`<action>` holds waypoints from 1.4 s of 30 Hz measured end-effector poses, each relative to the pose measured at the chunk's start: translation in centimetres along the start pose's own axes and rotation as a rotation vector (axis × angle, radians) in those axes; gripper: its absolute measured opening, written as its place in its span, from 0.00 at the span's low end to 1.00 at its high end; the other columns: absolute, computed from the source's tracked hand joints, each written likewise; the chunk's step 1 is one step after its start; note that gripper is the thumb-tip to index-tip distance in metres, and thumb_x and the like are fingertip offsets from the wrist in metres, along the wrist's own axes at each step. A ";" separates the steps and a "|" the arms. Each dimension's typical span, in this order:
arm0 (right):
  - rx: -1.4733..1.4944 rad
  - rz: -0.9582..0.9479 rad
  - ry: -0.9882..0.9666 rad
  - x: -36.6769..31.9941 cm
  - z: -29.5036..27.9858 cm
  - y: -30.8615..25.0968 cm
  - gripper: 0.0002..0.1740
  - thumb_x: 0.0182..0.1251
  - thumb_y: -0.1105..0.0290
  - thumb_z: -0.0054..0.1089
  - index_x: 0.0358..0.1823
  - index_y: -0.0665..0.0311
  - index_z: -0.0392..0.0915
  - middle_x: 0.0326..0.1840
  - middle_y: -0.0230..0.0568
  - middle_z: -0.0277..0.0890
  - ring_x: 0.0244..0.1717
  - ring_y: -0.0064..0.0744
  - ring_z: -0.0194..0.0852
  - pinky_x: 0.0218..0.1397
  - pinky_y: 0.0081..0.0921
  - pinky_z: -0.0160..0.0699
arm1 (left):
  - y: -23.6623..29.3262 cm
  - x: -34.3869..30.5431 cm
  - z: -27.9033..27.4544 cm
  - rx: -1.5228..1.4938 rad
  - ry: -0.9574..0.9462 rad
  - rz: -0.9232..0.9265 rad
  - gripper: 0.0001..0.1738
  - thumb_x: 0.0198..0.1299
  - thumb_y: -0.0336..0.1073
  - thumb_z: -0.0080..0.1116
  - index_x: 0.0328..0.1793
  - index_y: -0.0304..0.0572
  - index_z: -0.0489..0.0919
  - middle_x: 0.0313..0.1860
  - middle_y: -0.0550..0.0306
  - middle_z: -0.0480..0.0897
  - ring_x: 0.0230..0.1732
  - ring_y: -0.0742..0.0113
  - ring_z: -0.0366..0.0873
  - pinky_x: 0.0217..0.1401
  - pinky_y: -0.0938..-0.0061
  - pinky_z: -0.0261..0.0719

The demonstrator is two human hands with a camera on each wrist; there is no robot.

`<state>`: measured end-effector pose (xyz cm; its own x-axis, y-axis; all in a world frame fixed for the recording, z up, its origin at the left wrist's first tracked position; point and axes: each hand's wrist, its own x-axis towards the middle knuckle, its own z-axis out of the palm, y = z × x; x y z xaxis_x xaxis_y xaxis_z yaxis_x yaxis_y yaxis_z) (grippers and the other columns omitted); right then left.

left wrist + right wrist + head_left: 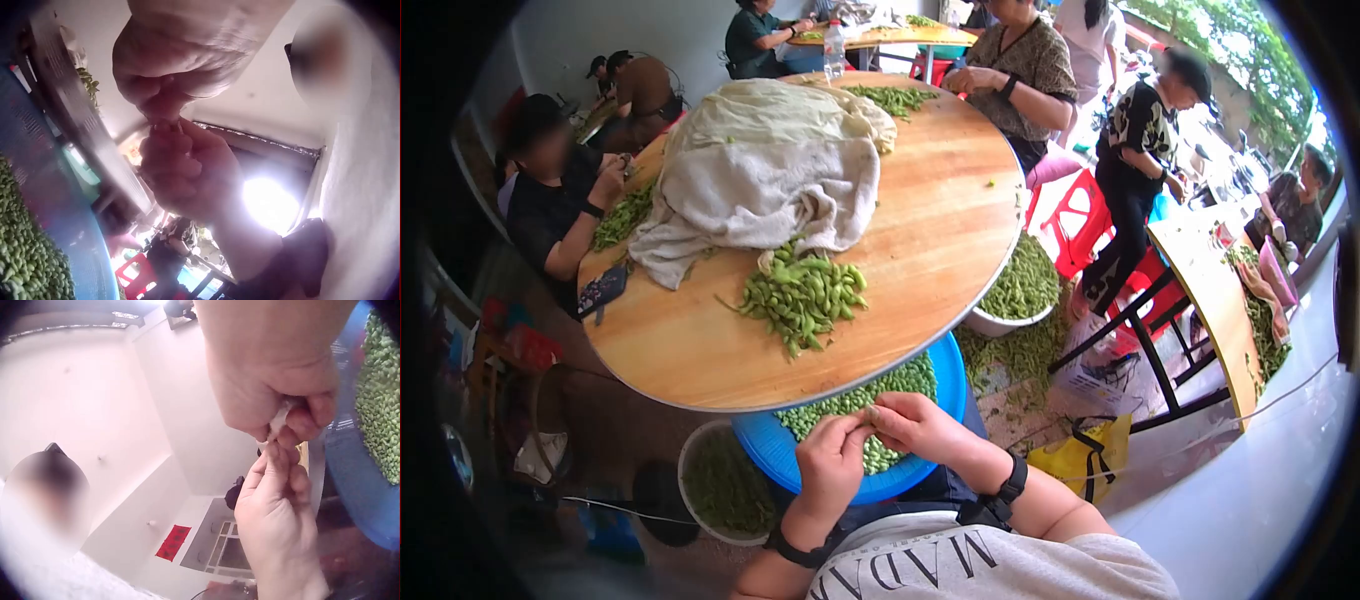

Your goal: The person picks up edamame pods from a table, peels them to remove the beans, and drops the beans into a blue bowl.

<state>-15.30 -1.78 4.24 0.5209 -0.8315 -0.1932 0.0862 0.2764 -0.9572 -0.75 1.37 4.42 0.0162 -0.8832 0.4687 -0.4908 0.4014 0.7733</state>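
Observation:
Above a blue basin (945, 375) of shelled green beans (910, 382), the left hand (832, 462) and right hand (925, 428) meet at their fingertips. Curled fingers of both pinch something small, apparently a bean pod, mostly hidden between them. The right wrist view has the right hand (275, 375) above the left hand (278, 528), with a whitish wrap (282, 417) at the right hand's digits. From the left wrist, the left hand (181, 53) touches the right hand (187, 169). Unshelled pods (805, 300) lie heaped on the round table (940, 220).
A damp cloth (770, 180) covers a mound on the table. A bucket (725, 485) stands left of the basin; a tub of pods (1022, 285) stands right, with pods strewn on the floor. A yellow bag (1085, 455) lies at right. Several people work around.

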 end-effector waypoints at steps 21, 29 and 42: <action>-0.559 -0.269 0.043 -0.5 0.0 2.5 0.19 0.60 0.58 0.58 0.26 0.69 0.70 0.13 0.39 0.61 0.17 0.24 0.57 0.20 0.27 0.60 | -2.3 -3.2 0.5 -0.532 -0.052 -0.697 0.05 0.58 0.27 0.53 0.33 0.32 0.77 0.18 0.62 0.75 0.17 0.79 0.69 0.18 0.85 0.66; -0.172 0.068 0.063 -0.1 1.1 3.6 0.09 0.58 0.67 0.59 0.33 0.66 0.75 0.17 0.23 0.65 0.20 0.13 0.59 0.22 0.15 0.60 | -1.6 -3.7 -1.0 -0.371 -0.058 -0.573 0.05 0.57 0.25 0.52 0.38 0.32 0.78 0.23 0.58 0.77 0.20 0.74 0.73 0.23 0.81 0.69; -0.759 -0.201 -0.024 1.9 -1.1 3.4 0.12 0.52 0.73 0.61 0.40 0.65 0.77 0.32 0.48 0.74 0.33 0.43 0.76 0.35 0.29 0.74 | -3.9 2.8 -9.3 0.359 0.060 -0.318 0.15 0.46 0.26 0.62 0.42 0.32 0.76 0.37 0.48 0.76 0.29 0.61 0.75 0.30 0.76 0.74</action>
<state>-14.94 -2.91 0.37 0.5754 -0.8179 -0.0045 -0.4192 -0.2902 -0.8603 9.32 -0.41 6.64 0.2592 -0.9286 0.2654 -0.7231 -0.0045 0.6907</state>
